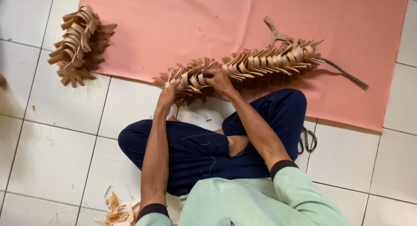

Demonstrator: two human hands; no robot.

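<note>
While the person sits cross-legged on the tile floor (56,135), both hands work on a long row (243,65) of tan leather pieces that lies across the near edge of a pink sheet (173,26). Seen from the head camera, the row runs from just beyond the knees, where its left end hangs over the sheet's edge onto the tiles, up and to the right toward the far right part of the sheet.

At the row's left end, the left hand (168,95) has its fingers curled shut around a few of the folded pieces. Just to its right, the right hand (219,80) also closes its fingers on pieces in the row, pinching them from above. Both hands touch the row and sit near each other, with a short stretch of pieces between them.

A tan Y-shaped strap (274,32) sticks out beyond the row's right part, and a dark thin strip (343,72) trails off its right end over the sheet.

Far left, a second stack (78,43) of the same tan pieces lies partly on the tiles and touches the sheet's left edge, well apart from the hands.

Scissors (307,140) rest on the floor just right of the person's right knee. Leather scraps (117,213) lie on the tiles near the left elbow. Loose threads cling to the dark blue trousers (191,152).
</note>
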